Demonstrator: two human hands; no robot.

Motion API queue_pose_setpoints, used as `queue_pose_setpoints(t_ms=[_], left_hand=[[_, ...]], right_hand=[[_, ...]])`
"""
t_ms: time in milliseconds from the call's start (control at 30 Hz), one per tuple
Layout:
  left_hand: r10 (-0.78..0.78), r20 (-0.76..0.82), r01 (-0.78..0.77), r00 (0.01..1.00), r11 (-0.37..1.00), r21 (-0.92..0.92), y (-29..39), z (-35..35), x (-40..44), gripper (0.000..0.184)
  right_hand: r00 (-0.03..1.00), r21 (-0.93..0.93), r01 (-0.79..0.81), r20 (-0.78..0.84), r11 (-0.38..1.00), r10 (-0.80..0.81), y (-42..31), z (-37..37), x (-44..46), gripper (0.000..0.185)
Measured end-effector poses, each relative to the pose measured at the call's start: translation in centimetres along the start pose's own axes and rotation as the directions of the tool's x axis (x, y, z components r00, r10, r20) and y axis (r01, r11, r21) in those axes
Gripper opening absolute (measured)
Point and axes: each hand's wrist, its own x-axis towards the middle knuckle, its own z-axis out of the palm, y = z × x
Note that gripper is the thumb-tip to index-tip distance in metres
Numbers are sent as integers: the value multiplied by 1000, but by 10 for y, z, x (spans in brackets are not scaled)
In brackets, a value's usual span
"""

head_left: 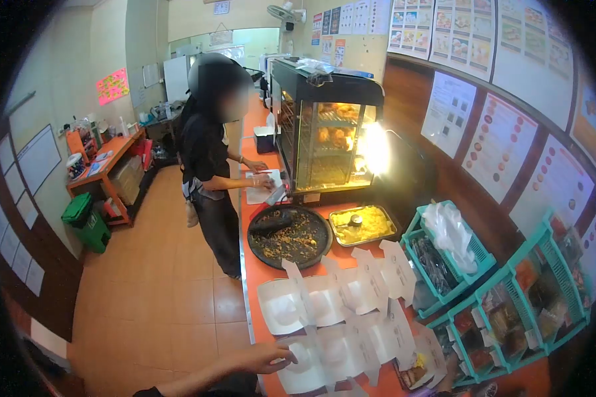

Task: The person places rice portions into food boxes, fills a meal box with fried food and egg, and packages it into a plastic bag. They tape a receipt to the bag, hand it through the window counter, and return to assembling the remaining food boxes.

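My left hand (266, 358) reaches in from the bottom, palm down, with loosely bent fingers at the left edge of a near white paper box (298, 377). It appears to hold nothing. Several such boxes with raised lids stand in two rows on the orange counter; a far box (281, 308) has its inside showing. At the lower right, a box with food (414, 377) holds something brown and a yellow bit. A dark, blurred shape beside it looks like part of my right hand (451, 372); its fingers cannot be made out.
A stone mortar (291, 248) with a dark pestle and crumbs stands beyond the boxes, beside a metal tray of yellow food (338, 237). Behind is a lit display warmer (331, 132). Teal baskets (470, 347) line the right. A co-worker (208, 132) stands at the counter's left, hands over a white board.
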Motion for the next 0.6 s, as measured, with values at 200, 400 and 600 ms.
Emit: queue_pose_setpoints(t_ms=[200,400,600], left_hand=[[-24,70,24,997,1000,4,-11,7,5,22],[-15,86,10,996,999,52,-14,10,4,22],[14,37,-15,999,999,36,-16,16,-6,19]], right_hand=[[1000,10,15,-11,1000,-15,7,-1,-15,64],[999,19,32,-29,999,-32,13,-2,-31,63],[998,31,45,-52,999,-43,22,2,-50,62]])
